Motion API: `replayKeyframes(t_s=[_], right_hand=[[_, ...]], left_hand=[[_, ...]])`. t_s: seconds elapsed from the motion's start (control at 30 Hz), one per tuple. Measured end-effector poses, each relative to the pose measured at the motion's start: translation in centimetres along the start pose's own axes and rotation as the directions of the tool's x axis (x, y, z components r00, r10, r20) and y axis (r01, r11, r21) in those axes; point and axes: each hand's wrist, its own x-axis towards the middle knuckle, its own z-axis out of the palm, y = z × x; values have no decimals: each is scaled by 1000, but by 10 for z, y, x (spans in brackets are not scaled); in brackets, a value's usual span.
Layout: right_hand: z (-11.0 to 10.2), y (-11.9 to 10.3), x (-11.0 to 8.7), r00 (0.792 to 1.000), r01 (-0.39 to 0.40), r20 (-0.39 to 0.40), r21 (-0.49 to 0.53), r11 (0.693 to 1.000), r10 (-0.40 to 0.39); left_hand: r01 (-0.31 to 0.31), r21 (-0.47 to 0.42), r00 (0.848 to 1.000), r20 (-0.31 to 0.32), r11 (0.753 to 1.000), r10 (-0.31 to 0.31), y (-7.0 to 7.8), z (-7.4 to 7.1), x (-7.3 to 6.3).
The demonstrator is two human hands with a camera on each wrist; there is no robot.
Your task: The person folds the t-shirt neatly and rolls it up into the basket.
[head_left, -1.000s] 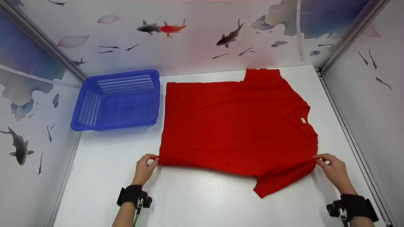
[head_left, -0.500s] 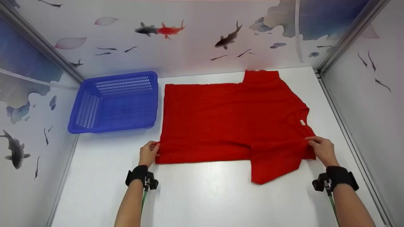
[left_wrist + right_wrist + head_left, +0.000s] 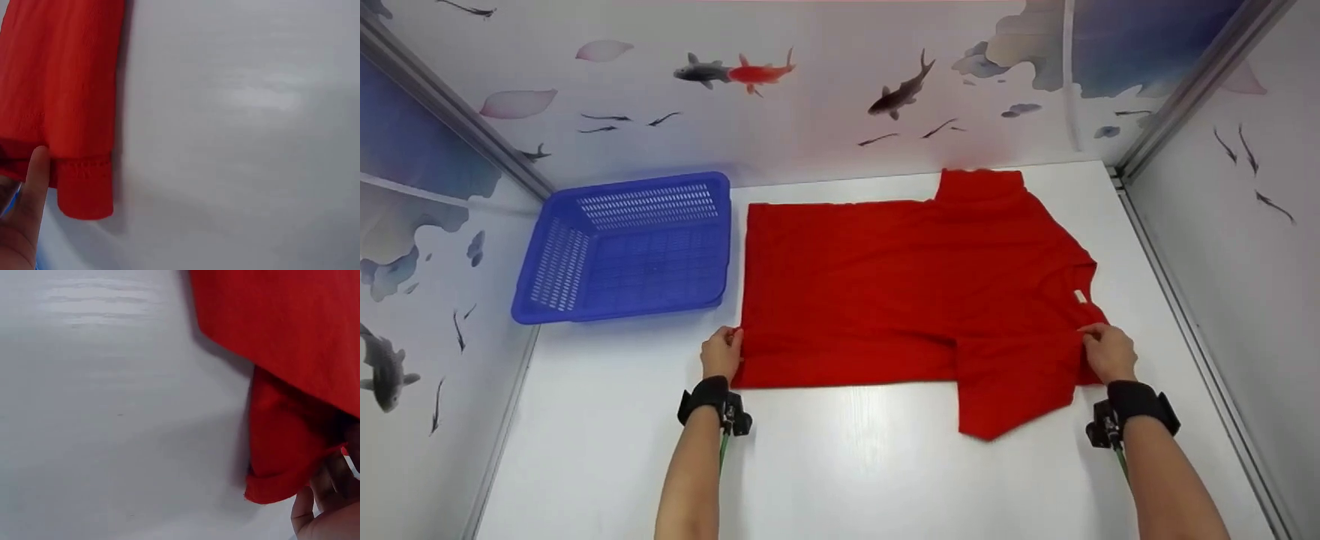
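Note:
A red T-shirt (image 3: pixel 870 277) lies spread on the white table, its hem to the left and its collar with a small white label to the right. The side nearest me is folded over in a long strip, and that sleeve points toward me. My left hand (image 3: pixel 723 352) pinches the hem at the fold; in the left wrist view a finger (image 3: pixel 37 180) lies against the cloth. At the shoulder by the collar, my right hand (image 3: pixel 1110 352) pinches the folded edge. In the right wrist view the right hand (image 3: pixel 332 506) is partly hidden by the fabric.
A blue plastic basket (image 3: pixel 652 259) with slotted sides stands at the back left, beside the hem. Printed wall panels (image 3: pixel 825 90) enclose the white table (image 3: pixel 870 465) at the back and on both sides. Each wrist wears a black strap with a camera.
Both hands have carried the near edge of the T-shirt up and away from me, folding it over onto the body. In the last half second they have shifted slightly inward.

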Motion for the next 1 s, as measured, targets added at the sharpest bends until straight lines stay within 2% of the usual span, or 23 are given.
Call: replayKeyframes(t_s=[0.13,0.27,0.33,0.5,0.63,0.73,0.87,0.93,1.0], right_hand=[[6,-1,-1,998,15,-66,-78,997,-20],[10,0,-3,990,29,-132,-90,995,-41],[9,1,-3,989,41,-135,-94,995,-54],[5,1,-5,990,108,-81,-95,990,-116],[-1,3,-24,977,179,-108,-56,982,-185],[-2,7,-44,967,210,-142,-39,977,-213],[2,12,-68,967,213,-139,-22,977,-214],[7,13,-78,970,210,-122,-19,978,-211],[12,12,-86,972,208,-105,-16,978,-208]], left_hand=[[9,28,1000,-24,1000,-8,0,6,2],[-6,65,999,-38,998,8,-1,11,1],[-26,102,998,-54,994,32,-1,12,1],[-55,208,990,-115,977,80,3,14,-4],[-121,188,973,-169,975,154,13,22,-18],[-229,150,950,-180,962,255,24,36,-32],[-386,115,904,-148,915,400,47,64,-51],[-464,106,871,-123,879,475,61,82,-62],[-544,100,830,-86,833,552,74,101,-75]])
